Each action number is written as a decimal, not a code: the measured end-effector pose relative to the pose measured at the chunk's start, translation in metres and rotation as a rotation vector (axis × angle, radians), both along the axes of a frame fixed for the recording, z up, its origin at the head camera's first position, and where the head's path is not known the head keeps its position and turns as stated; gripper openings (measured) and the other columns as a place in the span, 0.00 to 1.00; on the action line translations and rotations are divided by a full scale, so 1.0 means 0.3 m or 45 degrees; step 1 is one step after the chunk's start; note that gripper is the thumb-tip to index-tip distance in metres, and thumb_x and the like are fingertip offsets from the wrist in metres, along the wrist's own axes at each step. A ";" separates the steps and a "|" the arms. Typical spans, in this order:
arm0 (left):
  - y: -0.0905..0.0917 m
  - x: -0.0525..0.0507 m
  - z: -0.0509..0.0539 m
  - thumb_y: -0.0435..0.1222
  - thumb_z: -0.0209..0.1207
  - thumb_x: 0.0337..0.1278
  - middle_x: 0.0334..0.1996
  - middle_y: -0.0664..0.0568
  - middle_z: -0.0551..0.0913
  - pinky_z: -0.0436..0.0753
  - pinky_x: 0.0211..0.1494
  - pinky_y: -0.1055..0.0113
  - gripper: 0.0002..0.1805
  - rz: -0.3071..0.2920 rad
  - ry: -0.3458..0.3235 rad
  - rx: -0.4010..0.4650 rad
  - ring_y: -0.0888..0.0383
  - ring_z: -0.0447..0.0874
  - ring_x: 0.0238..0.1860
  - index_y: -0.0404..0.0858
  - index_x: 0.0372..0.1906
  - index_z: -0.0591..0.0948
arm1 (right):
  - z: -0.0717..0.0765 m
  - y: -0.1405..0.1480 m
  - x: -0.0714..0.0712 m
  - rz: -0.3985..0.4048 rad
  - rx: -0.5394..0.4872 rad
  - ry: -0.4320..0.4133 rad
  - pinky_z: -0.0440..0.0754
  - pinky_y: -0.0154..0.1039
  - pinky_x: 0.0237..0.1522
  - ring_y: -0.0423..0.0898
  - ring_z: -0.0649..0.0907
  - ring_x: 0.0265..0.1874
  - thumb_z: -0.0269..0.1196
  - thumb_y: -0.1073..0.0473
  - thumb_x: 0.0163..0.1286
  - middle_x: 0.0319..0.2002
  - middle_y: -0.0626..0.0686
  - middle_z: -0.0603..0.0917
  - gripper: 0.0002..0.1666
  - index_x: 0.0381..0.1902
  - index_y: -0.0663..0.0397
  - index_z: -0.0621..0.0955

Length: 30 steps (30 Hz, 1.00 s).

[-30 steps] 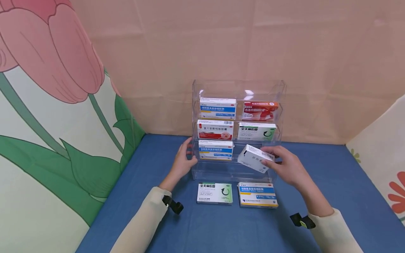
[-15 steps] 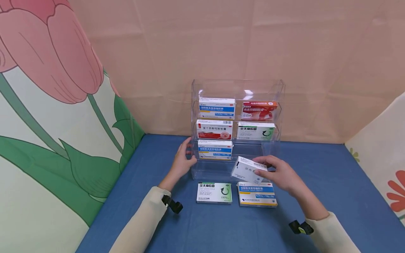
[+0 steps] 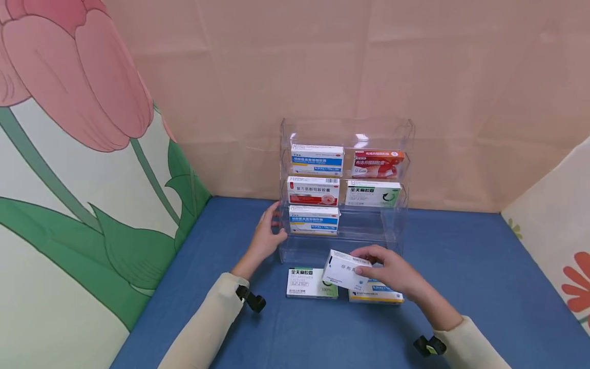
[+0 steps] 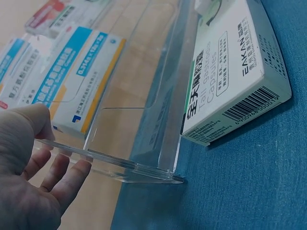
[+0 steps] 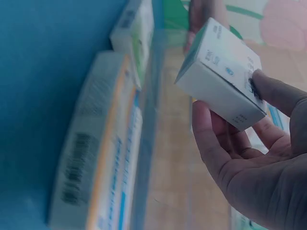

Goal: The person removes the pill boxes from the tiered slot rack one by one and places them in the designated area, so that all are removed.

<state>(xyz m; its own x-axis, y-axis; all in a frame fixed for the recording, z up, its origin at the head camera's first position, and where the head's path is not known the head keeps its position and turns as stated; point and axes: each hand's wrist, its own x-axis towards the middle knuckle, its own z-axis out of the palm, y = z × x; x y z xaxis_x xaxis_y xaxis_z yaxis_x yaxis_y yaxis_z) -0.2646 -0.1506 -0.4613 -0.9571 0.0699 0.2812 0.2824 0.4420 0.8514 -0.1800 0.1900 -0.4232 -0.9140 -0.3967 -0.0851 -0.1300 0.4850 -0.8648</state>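
My right hand point(image 3: 389, 267) holds a small white medicine box point(image 3: 342, 272) between thumb and fingers, tilted, in front of the clear acrylic rack point(image 3: 361, 224). In the right wrist view the thumb presses one face of that box, with the fingers on the opposite side. At the rack's left side, my left hand point(image 3: 265, 238) grips its side panel; in the left wrist view the thumb and fingers lie on either side of the clear edge. A green-and-white medicine box point(image 3: 301, 284) lies flat before the rack, partly covered by the held box. Beside it is a blue-and-white medicine box point(image 3: 380, 295), also partly hidden.
On the rack's tiers stand blue-and-white boxes point(image 3: 316, 160), a red box point(image 3: 377, 164), a red-and-white box point(image 3: 313, 191) and a green-and-white box point(image 3: 372, 194). A blue cloth point(image 3: 295, 335) covers the table. Behind is a pinkish curtain point(image 3: 322, 61).
My right hand has carried the white medicine box away from the rack's lower right tier, leftward and toward me, above the boxes on the table. The left hand has stayed put.
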 end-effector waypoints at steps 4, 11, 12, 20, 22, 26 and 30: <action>0.007 -0.004 0.001 0.25 0.59 0.52 0.61 0.41 0.72 0.80 0.48 0.53 0.45 -0.020 0.003 -0.012 0.43 0.78 0.53 0.46 0.78 0.61 | -0.038 -0.022 0.012 0.028 -0.022 -0.041 0.76 0.45 0.46 0.52 0.77 0.48 0.70 0.48 0.66 0.55 0.52 0.81 0.24 0.59 0.45 0.83; 0.001 0.000 -0.001 0.24 0.59 0.51 0.61 0.40 0.72 0.80 0.48 0.51 0.45 -0.020 0.013 0.007 0.42 0.78 0.53 0.45 0.77 0.61 | -0.092 -0.066 0.028 0.121 -0.044 -0.097 0.78 0.46 0.45 0.51 0.78 0.47 0.68 0.48 0.68 0.56 0.53 0.80 0.23 0.59 0.46 0.83; -0.001 0.002 -0.003 0.23 0.59 0.51 0.61 0.39 0.72 0.81 0.49 0.50 0.45 -0.018 0.015 0.008 0.41 0.78 0.53 0.44 0.77 0.61 | -0.100 -0.072 0.030 0.135 -0.053 -0.116 0.78 0.46 0.44 0.51 0.78 0.46 0.68 0.49 0.68 0.55 0.53 0.81 0.23 0.59 0.46 0.83; -0.006 0.008 -0.014 0.24 0.59 0.52 0.62 0.42 0.71 0.80 0.48 0.52 0.46 -0.012 -0.016 -0.014 0.43 0.77 0.54 0.48 0.78 0.60 | -0.156 -0.112 0.045 0.236 -0.129 -0.224 0.79 0.42 0.43 0.51 0.78 0.45 0.67 0.53 0.69 0.52 0.54 0.81 0.21 0.58 0.50 0.83; -0.006 0.007 -0.016 0.24 0.59 0.51 0.61 0.42 0.71 0.80 0.48 0.52 0.46 -0.011 -0.013 -0.018 0.44 0.77 0.53 0.48 0.78 0.60 | -0.165 -0.124 0.052 0.249 -0.139 -0.250 0.80 0.41 0.41 0.51 0.79 0.45 0.67 0.54 0.69 0.51 0.54 0.81 0.20 0.57 0.51 0.83; -0.006 0.006 -0.014 0.24 0.59 0.52 0.62 0.42 0.71 0.80 0.49 0.52 0.46 -0.012 -0.010 -0.019 0.44 0.77 0.53 0.49 0.78 0.60 | -0.172 -0.150 0.067 0.299 -0.166 -0.277 0.81 0.40 0.38 0.49 0.81 0.44 0.67 0.57 0.69 0.51 0.54 0.82 0.20 0.57 0.54 0.83; -0.006 0.004 -0.014 0.24 0.59 0.52 0.62 0.42 0.71 0.80 0.50 0.51 0.46 -0.011 -0.014 -0.020 0.44 0.76 0.54 0.49 0.78 0.60 | -0.181 -0.173 0.078 0.344 -0.189 -0.303 0.82 0.41 0.37 0.49 0.82 0.43 0.67 0.59 0.69 0.50 0.54 0.84 0.20 0.57 0.55 0.82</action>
